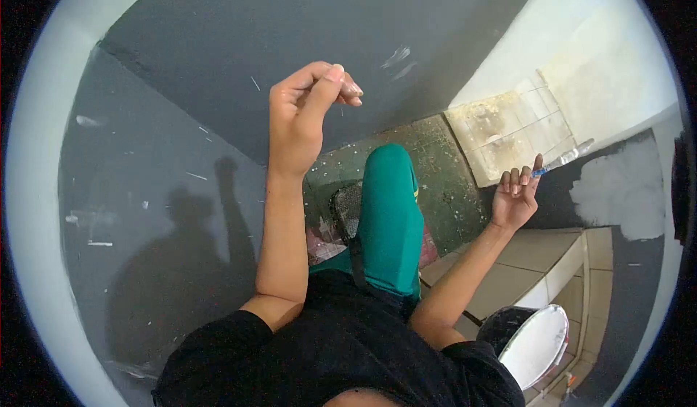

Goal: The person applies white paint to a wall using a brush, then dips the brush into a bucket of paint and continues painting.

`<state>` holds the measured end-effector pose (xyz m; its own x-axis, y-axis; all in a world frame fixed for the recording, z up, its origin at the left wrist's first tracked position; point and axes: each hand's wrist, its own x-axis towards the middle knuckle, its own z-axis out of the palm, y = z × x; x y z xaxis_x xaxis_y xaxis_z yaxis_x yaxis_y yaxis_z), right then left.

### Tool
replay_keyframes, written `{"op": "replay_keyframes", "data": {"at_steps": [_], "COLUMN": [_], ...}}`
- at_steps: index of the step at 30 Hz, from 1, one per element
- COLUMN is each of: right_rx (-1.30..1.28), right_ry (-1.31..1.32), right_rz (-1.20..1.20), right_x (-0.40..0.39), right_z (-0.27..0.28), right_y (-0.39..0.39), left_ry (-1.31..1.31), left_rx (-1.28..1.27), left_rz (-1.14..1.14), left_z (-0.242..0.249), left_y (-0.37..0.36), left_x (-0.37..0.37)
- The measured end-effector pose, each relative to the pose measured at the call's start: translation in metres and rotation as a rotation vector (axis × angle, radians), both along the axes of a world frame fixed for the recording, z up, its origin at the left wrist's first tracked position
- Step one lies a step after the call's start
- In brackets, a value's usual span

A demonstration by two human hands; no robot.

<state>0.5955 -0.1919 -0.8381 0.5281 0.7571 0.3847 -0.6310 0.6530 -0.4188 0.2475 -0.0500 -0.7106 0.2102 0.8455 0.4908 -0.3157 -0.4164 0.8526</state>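
My left hand (301, 116) is raised in front of the dark grey wall (305, 22), thumb pressed against the curled fingers. Whitish smears show on its fingertips, and whatever lies inside the pinch is hidden. Out to the right, my right hand (515, 200) is closed with the palm turned up. It grips a slim putty knife (570, 158) with a blue part by the fingers and a whitish, smeared end pointing up and right. That end overlaps the lower edge of the white wall (610, 66) in this view, above a pale grey smeared patch (621, 189).
At lower right stands a dark bucket with a white round top (537, 345), beside a tiled ledge (508, 262). A stained tiled slab (512, 127) is in the corner. Paint specks dot the green floor (435, 156). White marks dot the left wall (145, 145). My bent knee (392, 211) is between my arms.
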Motion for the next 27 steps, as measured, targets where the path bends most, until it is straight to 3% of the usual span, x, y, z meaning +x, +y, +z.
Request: {"op": "replay_keyframes", "data": {"at_steps": [11, 27], "right_rx": [-0.094, -0.126], "right_ry": [-0.046, -0.096], "right_rz": [-0.051, -0.085], "right_x": [-0.025, -0.026], "right_z": [0.013, 0.047], "right_y": [-0.072, -0.099], "left_ry": [-0.148, -0.160], "left_rx": [0.049, 0.001], "left_rz": [-0.036, 0.014], "left_z": [0.020, 0.019], "left_y": [-0.083, -0.096], "left_x": [-0.024, -0.012]}}
